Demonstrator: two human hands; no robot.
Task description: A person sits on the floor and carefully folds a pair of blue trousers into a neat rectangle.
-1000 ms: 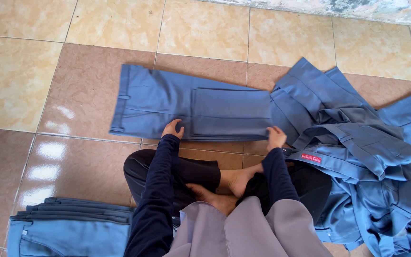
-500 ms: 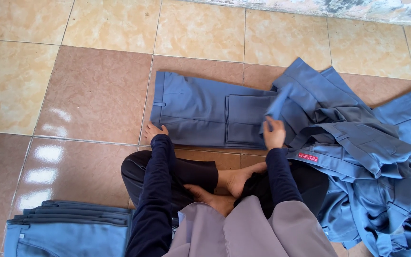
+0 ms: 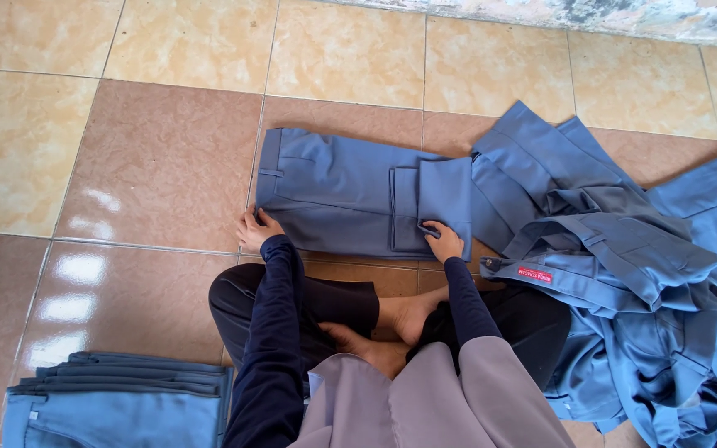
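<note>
Blue trousers folded on the tiled floor

The left hand (image 3: 257,227) presses flat on the waistband corner of the folded trousers (image 3: 350,192); the right hand (image 3: 443,241) pinches the folded leg edge at 3 o'clock. A loose heap of blue trousers (image 3: 624,265) lies right; a folded stack (image 3: 118,398) sits at 8 o'clock.

Bright, sharp daylight; tile floor (image 3: 159,166) glare, perhaps windowlight.
</note>
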